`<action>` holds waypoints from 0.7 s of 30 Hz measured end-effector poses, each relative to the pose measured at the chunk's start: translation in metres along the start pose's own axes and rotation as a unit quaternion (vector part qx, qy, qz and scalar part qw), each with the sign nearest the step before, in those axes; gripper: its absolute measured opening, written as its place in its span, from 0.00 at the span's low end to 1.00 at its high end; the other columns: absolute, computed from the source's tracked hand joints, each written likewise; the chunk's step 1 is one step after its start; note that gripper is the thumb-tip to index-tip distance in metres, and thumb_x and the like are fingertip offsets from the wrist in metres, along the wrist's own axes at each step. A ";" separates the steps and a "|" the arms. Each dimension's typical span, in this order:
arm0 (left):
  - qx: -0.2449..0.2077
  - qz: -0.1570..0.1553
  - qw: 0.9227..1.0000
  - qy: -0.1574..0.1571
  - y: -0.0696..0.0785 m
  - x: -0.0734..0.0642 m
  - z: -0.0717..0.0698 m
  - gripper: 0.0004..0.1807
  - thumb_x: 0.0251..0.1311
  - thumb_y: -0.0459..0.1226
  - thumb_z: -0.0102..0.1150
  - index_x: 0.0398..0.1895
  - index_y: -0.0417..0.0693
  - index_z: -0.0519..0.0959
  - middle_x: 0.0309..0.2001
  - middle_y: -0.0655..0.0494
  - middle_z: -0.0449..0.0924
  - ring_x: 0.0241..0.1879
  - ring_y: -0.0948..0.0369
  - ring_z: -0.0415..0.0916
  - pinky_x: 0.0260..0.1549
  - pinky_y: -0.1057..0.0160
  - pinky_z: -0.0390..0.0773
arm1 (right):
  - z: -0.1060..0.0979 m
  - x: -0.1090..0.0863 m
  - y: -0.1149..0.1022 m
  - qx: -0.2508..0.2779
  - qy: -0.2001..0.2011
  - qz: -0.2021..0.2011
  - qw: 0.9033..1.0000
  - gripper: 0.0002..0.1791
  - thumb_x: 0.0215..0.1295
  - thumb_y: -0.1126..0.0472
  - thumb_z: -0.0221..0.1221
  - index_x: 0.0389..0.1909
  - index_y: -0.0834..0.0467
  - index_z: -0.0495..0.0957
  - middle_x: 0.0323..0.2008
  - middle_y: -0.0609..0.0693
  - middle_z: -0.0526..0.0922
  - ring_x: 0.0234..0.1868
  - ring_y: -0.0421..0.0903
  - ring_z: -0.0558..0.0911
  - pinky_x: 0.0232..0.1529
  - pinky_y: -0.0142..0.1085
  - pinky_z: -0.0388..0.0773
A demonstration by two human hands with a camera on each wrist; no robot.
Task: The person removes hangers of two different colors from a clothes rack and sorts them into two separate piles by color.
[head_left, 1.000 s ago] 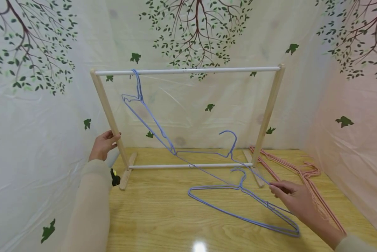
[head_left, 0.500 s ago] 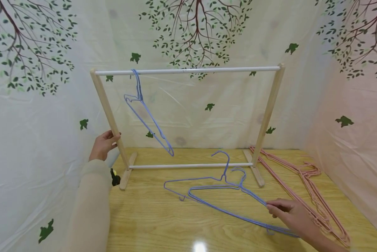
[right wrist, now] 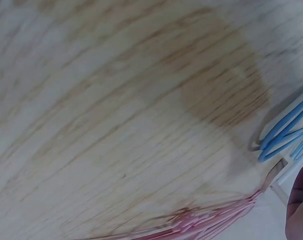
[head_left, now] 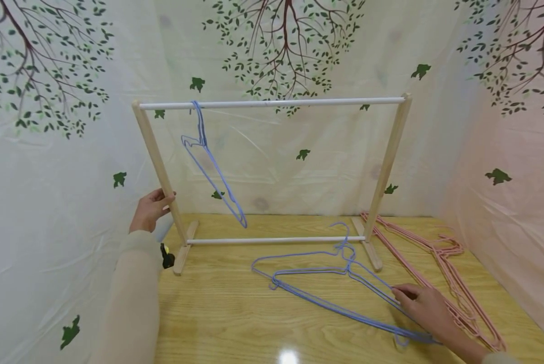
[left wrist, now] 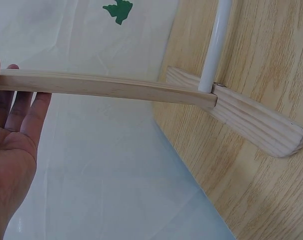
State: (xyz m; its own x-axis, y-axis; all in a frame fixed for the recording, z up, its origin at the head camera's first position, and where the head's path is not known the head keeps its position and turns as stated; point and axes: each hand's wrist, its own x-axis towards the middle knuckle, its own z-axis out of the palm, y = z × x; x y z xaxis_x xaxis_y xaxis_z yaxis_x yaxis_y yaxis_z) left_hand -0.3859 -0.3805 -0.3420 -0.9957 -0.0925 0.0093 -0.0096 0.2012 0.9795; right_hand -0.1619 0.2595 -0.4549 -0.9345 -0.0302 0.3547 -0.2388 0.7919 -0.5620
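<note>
My left hand (head_left: pixel 148 208) grips the left wooden post (head_left: pixel 152 144) of a small garment rack; in the left wrist view its thumb and fingers lie on opposite sides of that post (left wrist: pixel 106 85). With my right hand (head_left: pixel 425 307) I pinch the right shoulder of a blue wire hanger (head_left: pixel 294 254). This hanger overlaps several blue hangers (head_left: pixel 308 271) stacked on the table, its hook pointing up and back. Blue hangers (head_left: pixel 216 166) hang together near the left end of the white top rail (head_left: pixel 272 104). Only part of my right hand (right wrist: pixel 297 207) shows in the right wrist view.
Pink hangers (head_left: pixel 441 254) lie in a pile right of the rack on the wooden table (head_left: pixel 226 313). A white lower bar (head_left: pixel 272 240) joins the rack's feet. A small black object (head_left: pixel 167 259) sits by the left foot. Leaf-printed sheeting (head_left: pixel 272 167) encloses the table.
My right hand has lowered the pinched blue hanger onto the stack, then shifted it slightly to the right. The hanging hangers have swung a little left. My left hand stays on the post.
</note>
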 end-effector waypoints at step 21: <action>0.000 -0.002 1.000 -0.003 0.003 0.006 -0.001 0.32 0.74 0.38 0.52 0.77 0.42 0.56 0.72 0.39 0.61 0.69 0.46 0.60 0.66 0.47 0.65 | 0.004 0.019 0.008 -0.036 -0.002 0.013 0.999 0.08 0.65 0.61 0.66 0.41 0.60 0.87 0.36 0.48 0.87 0.33 0.44 0.84 0.30 0.31 0.82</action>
State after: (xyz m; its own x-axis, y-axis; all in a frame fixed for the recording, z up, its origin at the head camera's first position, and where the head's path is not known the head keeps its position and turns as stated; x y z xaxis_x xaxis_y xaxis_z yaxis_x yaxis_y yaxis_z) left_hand -0.3923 -0.3818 -0.3392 -0.9962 -0.0875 0.0032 -0.0145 0.2007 0.9795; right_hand -0.1824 0.2630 -0.4563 -0.9415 -0.0116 0.3368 -0.1945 0.8349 -0.5150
